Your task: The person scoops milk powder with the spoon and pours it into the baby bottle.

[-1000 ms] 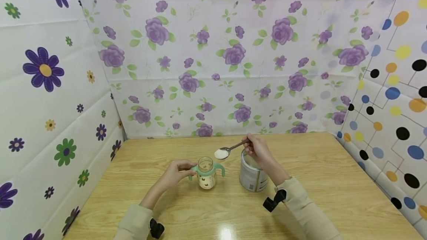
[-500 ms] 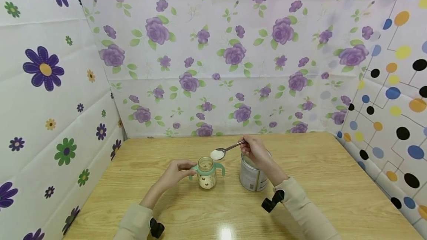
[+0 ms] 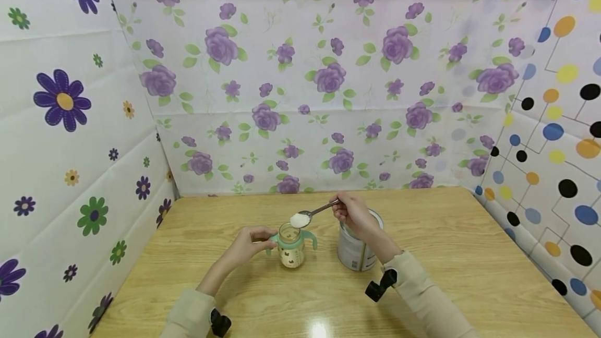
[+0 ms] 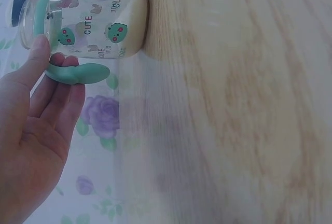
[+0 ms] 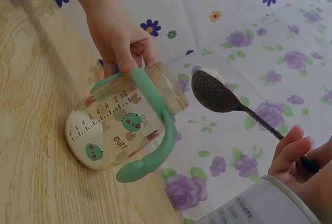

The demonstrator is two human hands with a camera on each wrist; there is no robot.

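A clear baby bottle [image 3: 291, 254] with a green two-handled collar stands upright and lidless on the table, pale contents at its bottom. My left hand [image 3: 250, 245] pinches its left handle [image 4: 78, 73] between thumb and fingers. In my right hand [image 3: 354, 214] is the handle of a metal spoon [image 5: 215, 94], heaped with white powder [image 3: 299, 220]. The spoon's bowl hangs just over the bottle's open mouth [image 3: 289, 230], apart from it in the right wrist view. Below my right hand stands an open tin can [image 3: 352, 252]; the hand partly hides its mouth.
The wooden table [image 3: 225, 296] bears the bottle and the can side by side, a gap between them. Floral cloth [image 3: 328, 119] closes off the back, with patterned sheets at the left [image 3: 94, 145] and right [image 3: 554, 181].
My right hand has moved left with the loaded spoon, from beyond the bottle's right side to over its mouth. The left hand and the bottle have stayed in place.
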